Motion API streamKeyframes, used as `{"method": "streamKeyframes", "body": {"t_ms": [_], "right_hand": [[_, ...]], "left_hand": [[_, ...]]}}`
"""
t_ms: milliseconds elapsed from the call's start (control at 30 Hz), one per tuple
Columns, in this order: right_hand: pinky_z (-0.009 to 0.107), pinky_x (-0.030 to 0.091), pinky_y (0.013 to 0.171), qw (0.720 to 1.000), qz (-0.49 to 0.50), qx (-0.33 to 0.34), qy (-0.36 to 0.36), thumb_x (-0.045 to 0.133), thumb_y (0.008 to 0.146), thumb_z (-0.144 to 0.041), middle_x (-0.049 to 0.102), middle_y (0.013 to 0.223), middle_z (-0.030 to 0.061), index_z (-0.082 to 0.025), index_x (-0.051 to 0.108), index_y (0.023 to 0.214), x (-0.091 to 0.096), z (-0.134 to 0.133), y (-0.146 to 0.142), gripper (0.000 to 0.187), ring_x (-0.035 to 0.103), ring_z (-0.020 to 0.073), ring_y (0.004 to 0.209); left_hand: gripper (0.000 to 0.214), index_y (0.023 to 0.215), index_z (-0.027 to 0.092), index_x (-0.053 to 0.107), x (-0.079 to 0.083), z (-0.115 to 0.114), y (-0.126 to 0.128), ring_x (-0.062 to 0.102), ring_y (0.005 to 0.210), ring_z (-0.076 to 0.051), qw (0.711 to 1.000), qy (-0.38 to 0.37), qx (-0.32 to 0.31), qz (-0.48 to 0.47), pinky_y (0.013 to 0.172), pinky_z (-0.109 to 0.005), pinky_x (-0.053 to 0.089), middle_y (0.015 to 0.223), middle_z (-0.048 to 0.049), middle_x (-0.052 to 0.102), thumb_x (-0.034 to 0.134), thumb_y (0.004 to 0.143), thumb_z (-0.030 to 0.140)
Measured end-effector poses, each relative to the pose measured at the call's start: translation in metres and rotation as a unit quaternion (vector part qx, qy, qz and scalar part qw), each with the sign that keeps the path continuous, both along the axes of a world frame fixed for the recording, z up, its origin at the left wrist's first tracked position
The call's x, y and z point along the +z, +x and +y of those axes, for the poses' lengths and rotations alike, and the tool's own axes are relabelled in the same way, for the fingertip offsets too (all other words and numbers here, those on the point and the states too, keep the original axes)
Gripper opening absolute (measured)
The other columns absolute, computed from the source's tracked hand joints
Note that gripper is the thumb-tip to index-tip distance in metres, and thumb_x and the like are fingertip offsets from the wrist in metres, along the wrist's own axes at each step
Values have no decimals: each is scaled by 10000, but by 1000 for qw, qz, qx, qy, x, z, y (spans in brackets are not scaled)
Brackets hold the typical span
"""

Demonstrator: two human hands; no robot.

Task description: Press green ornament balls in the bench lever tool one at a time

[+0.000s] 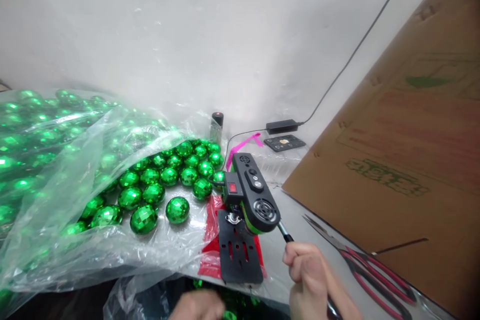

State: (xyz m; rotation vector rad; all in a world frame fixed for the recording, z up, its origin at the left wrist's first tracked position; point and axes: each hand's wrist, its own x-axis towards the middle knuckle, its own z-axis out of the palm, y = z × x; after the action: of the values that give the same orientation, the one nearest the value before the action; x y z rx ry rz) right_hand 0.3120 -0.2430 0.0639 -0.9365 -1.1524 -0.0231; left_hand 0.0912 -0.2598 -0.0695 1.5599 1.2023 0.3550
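Observation:
My right hand (311, 275) is closed around a black-handled metal rod (285, 234). The rod's metal end meets the side of a small black machine (258, 192) with a red switch and round vents. A slotted black base plate (240, 250) sits under the machine on a red sheet. At the bottom edge my left hand (198, 306) is blurred and partly cut off, so its fingers are unclear. It is over a dark space by the table edge, where some green balls (229, 314) show. Shiny faceted green balls (144, 218) lie left of the machine.
A clear plastic bag (112, 255) spreads over many balls at left. Large red-handled scissors (360, 265) lie beside a cardboard box (393, 160) at right. Behind stand a dark-capped bottle (216, 127), a phone (284, 143), a power adapter (283, 126) with its cable, and pink ribbon (240, 147).

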Motion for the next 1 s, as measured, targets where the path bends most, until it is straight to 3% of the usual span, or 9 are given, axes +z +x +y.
{"method": "streamKeyframes", "body": {"t_ms": [67, 133, 200, 300, 400, 533, 667, 800, 1000], "right_hand": [[248, 390, 544, 1000, 3, -5, 10, 586, 1073, -137, 495, 614, -28, -199, 499, 656, 0, 1, -1, 431, 562, 116, 601], [255, 389, 541, 1000, 3, -10, 22, 585, 1071, -129, 486, 602, -31, -199, 498, 651, 0, 2, -2, 435, 557, 119, 585], [260, 391, 539, 1000, 0, -10, 28, 580, 1069, -118, 493, 601, -31, -199, 503, 654, 1, 3, -2, 429, 560, 119, 575], [258, 398, 541, 1000, -6, -1, 22, 571, 1066, -99, 508, 617, -28, -199, 509, 672, 0, 3, -1, 411, 567, 117, 581], [254, 393, 539, 1000, -16, 12, 15, 556, 1072, -97, 500, 613, -28, -203, 511, 689, -3, 1, 1, 400, 576, 125, 601], [251, 375, 523, 1000, -21, 18, -14, 552, 1075, -104, 543, 656, -13, -203, 522, 711, -5, -3, 4, 379, 566, 116, 604], [247, 400, 543, 999, -24, 36, -23, 538, 1085, -99, 535, 669, -18, -204, 525, 729, 3, -3, 5, 371, 563, 108, 613], [254, 400, 543, 998, -10, 31, -47, 538, 1106, -146, 488, 631, -27, -213, 496, 705, 22, -2, 2, 409, 546, 116, 601], [239, 365, 499, 997, -39, 33, -66, 502, 1116, -142, 527, 637, -18, -214, 507, 718, 36, -3, 2, 404, 525, 102, 567]], "left_hand": [[475, 1168, 265, 804, 14, 35, -7, 753, 1203, -316, 982, 149, 119, 2, 1102, -435, 596, 1261, -94, 821, 480, 1096, 605], [534, 1240, 196, 775, 34, 74, -14, 759, 1196, -371, 897, 301, 312, 83, 1092, -505, 587, 1287, -184, 803, 452, 1082, 590], [595, 1409, 87, 669, 52, 106, -16, 758, 1176, -442, 849, 302, 394, 183, 1010, -579, 593, 1347, -297, 742, 418, 1085, 518], [530, 1395, 89, 664, 61, 132, -12, 783, 1068, -443, 881, 238, 359, 197, 927, -545, 598, 1212, -284, 770, 481, 1068, 464], [450, 1310, 184, 702, 51, 139, -2, 786, 1086, -399, 912, 226, 316, 128, 950, -473, 593, 1147, -193, 798, 652, 993, 499], [616, 1320, 200, 651, 39, 138, 11, 745, 1230, -381, 928, 180, 326, 11, 1056, -494, 582, 1269, -168, 783, 781, 866, 595], [667, 1443, 214, 505, 40, 119, 27, 778, 1180, -286, 921, 92, 347, -150, 1021, -433, 627, 1385, -164, 746, 645, 957, 649], [739, 1482, 269, 413, 30, 89, 52, 803, 1118, -285, 863, -38, 363, -350, 1006, -474, 645, 1343, -134, 764, 725, 918, 631], [859, 1547, 213, 483, -2, 62, 77, 659, 1418, -404, 931, 118, 293, -185, 1213, -577, 509, 1537, -196, 662, 779, 849, 617]]}}
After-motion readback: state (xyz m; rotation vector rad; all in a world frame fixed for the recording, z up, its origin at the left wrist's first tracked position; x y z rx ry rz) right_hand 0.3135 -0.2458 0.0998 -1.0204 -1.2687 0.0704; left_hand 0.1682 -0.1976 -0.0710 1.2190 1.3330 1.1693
